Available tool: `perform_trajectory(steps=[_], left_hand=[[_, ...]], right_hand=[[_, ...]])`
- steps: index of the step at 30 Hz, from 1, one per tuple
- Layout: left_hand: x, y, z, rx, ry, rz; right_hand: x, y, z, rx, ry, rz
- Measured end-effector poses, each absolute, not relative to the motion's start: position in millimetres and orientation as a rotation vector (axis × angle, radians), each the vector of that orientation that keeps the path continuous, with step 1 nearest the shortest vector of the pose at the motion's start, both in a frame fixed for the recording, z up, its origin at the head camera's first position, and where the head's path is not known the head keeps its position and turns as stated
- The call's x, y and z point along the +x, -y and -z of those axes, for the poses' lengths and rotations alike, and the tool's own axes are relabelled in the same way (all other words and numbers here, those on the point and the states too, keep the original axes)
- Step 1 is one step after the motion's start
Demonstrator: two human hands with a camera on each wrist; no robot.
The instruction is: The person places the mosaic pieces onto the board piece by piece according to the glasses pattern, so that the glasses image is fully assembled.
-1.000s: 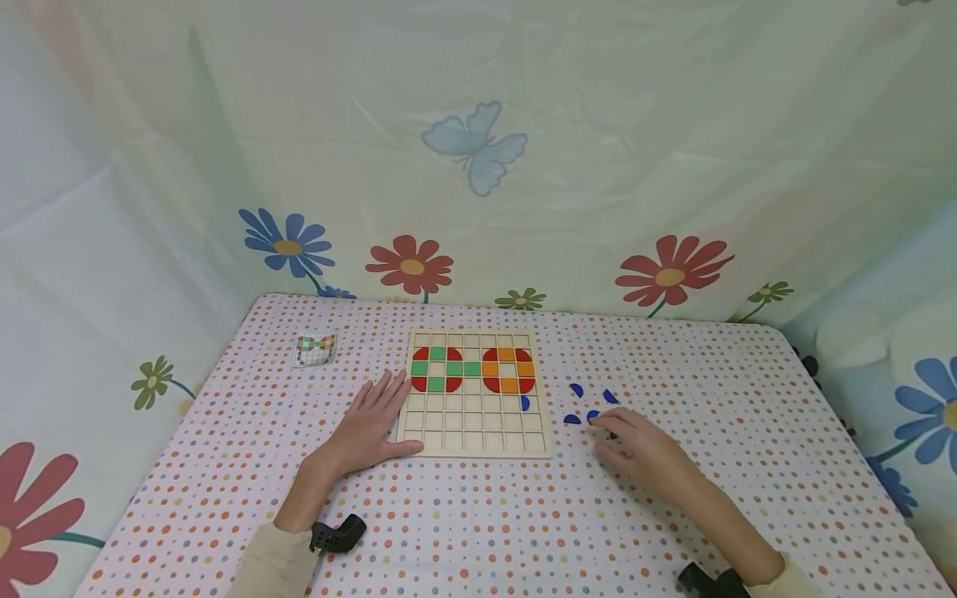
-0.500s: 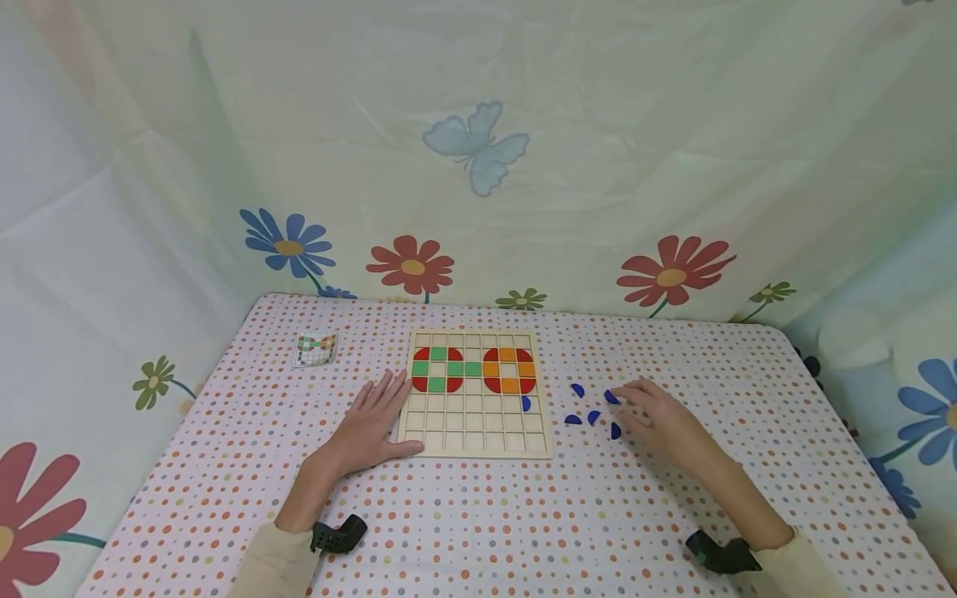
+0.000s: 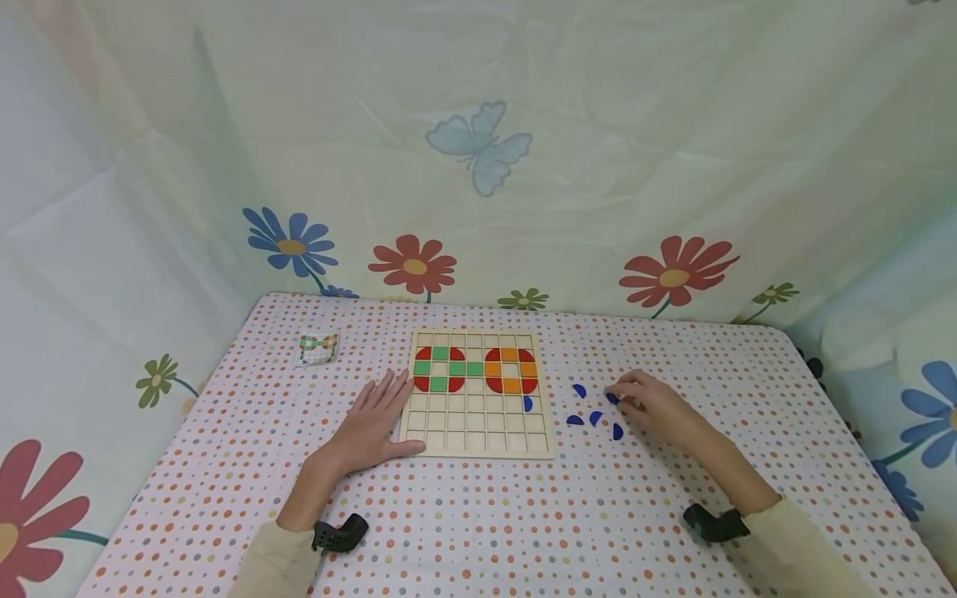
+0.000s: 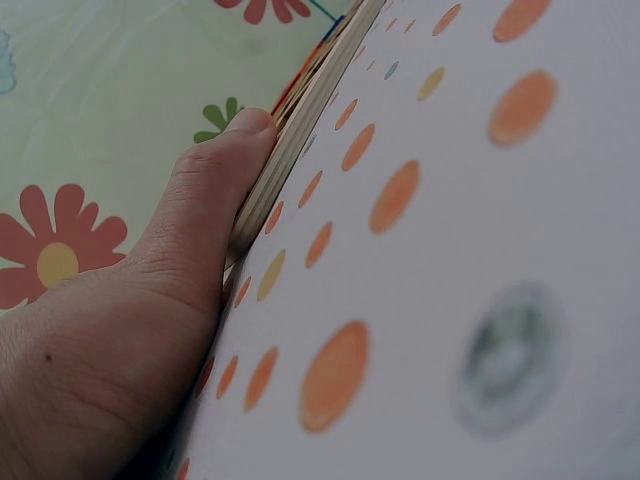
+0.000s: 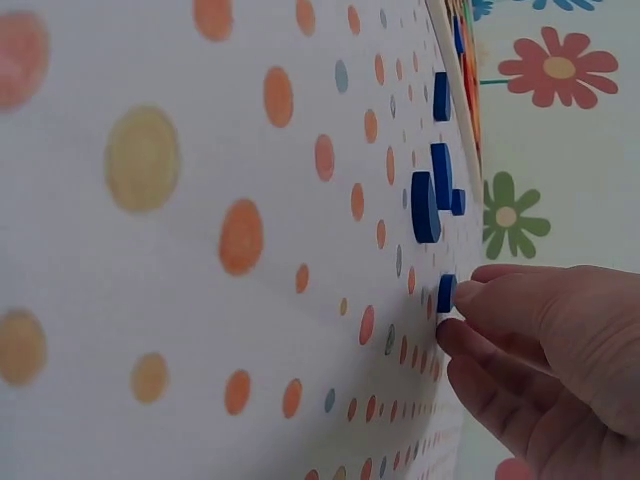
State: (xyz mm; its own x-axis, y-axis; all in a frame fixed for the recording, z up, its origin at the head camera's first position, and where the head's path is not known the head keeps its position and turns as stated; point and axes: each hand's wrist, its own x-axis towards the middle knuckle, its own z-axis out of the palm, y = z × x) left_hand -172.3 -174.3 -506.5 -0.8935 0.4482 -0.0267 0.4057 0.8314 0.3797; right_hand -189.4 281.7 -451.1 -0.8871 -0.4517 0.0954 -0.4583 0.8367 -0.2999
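My left hand (image 3: 370, 425) lies with straight fingers along the left edge of a wooden grid board (image 3: 476, 422). In the left wrist view its thumb (image 4: 205, 190) presses against the board's side. Red, green and orange tiles fill cells in the upper half, and one blue half-round tile (image 3: 527, 404) sits in a cell at the right. Right of the board, my right hand (image 3: 664, 409) pinches a blue half-round tile (image 5: 447, 293) between thumb and forefinger, at table height. Several more blue half-round tiles (image 3: 596, 419) lie loose just left of that hand.
A small printed card (image 3: 317, 349) with a coloured grid pattern lies left of the board. Polka-dot cloth (image 3: 478, 531) covers the table. A flowered curtain (image 3: 583, 166) hangs behind it. Dark camera mounts (image 3: 341, 533) sit on both wrists.
My right hand has moved from the nearer loose blue tiles to the far right one, and its fingers have closed on it. My left hand has stayed at the board.
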Motion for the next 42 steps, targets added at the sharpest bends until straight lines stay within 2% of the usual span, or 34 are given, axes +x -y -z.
perform_trajectory(steps=[24,42], left_hand=[[-173,174,506,0.677,-2.9,-0.56],[-172,175,506,0.674,-2.897,-0.552]], right_hand=[[-200,-274,450,0.836,3.026,-0.341],[-198,-275,452,0.789,3.025,-0.302]])
